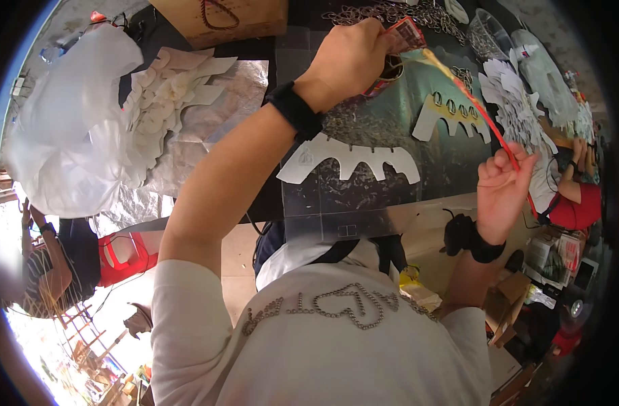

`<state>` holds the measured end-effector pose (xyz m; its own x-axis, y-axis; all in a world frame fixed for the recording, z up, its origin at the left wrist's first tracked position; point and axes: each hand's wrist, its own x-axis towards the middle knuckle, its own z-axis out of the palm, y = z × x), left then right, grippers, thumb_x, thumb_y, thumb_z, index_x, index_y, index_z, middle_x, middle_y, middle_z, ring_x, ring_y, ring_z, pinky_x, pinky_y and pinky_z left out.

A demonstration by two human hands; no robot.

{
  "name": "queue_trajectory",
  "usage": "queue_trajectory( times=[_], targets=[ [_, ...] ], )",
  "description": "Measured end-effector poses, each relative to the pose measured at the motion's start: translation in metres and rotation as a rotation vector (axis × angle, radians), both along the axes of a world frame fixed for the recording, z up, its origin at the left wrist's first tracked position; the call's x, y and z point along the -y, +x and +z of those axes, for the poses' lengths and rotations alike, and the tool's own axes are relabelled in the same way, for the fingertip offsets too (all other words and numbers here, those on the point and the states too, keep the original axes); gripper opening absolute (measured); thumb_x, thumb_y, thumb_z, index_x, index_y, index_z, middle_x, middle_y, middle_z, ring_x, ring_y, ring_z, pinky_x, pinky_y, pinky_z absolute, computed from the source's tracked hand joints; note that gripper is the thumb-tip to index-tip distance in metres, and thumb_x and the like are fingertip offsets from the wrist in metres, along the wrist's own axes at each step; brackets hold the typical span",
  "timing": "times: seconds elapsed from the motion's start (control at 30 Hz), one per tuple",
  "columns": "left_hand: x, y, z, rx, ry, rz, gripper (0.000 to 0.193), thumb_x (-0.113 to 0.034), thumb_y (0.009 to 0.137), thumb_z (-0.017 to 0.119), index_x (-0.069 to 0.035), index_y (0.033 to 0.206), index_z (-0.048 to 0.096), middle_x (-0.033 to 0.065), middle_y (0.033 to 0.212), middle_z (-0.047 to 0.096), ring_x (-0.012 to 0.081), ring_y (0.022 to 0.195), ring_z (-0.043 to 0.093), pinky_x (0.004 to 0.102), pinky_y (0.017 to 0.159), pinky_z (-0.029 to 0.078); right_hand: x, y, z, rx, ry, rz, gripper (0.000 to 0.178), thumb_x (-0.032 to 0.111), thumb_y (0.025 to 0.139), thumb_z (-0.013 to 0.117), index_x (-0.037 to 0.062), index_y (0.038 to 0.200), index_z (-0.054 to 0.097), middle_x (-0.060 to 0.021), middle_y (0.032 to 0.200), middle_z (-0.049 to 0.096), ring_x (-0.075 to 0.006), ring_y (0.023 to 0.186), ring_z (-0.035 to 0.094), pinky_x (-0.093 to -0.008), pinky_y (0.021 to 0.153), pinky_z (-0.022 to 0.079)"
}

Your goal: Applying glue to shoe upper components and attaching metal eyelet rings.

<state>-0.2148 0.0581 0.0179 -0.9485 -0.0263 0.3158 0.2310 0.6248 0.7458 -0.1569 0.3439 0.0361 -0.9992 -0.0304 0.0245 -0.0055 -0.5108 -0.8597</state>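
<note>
My left hand (353,61) is closed on a red printed, roll-like thing (405,35) over the far middle of the table; its exact kind is unclear. From beside it a long red and yellow strip (468,98) runs down to the right. My right hand (502,183) has its fingers curled on this strip, and the end hangs below them. Under my left forearm lies a white arched card piece (353,159) with small metal clips along its upper edge. Another arched card (451,118), with metal rings standing on it, lies farther right.
A clear plastic sheet (316,227) covers the work area. Heaped metal rings (417,15) lie at the far edge, near a clear cup (488,34). White card pieces (167,95) and a plastic bag (73,122) are left; more cards (515,101) are right. Other people sit at both sides.
</note>
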Motion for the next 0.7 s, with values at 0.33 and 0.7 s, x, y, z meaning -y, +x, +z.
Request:
queue_trajectory(
  times=[0.33, 0.7],
  targets=[
    [-0.006, 0.006, 0.002, -0.06, 0.066, -0.068, 0.026, -0.025, 0.091, 0.055, -0.001, 0.091, 0.063, 0.0181, 0.074, 0.064, 0.0323, 0.067, 0.063, 0.0378, 0.064, 0.051, 0.017, -0.028, 0.035, -0.044, 0.747, -0.013, 0.03, 0.028, 0.098, 0.044, 0.0013, 0.096, 0.058, -0.0087, 0.066, 0.058, -0.014, 0.052, 0.053, -0.0252, 0.049, 0.043],
    [0.004, -0.004, -0.007, -0.142, -0.179, -0.2, 0.029, -0.032, 0.077, 0.063, -0.006, 0.089, 0.071, 0.0148, 0.09, 0.065, 0.0264, 0.093, 0.058, 0.0372, 0.08, 0.047, -0.018, -0.043, 0.022, -0.056, 0.415, 0.451, 0.024, 0.025, 0.099, 0.038, 0.0047, 0.09, 0.049, -0.0049, 0.052, 0.044, -0.0139, 0.039, 0.04, -0.0261, 0.039, 0.033]
  ],
)
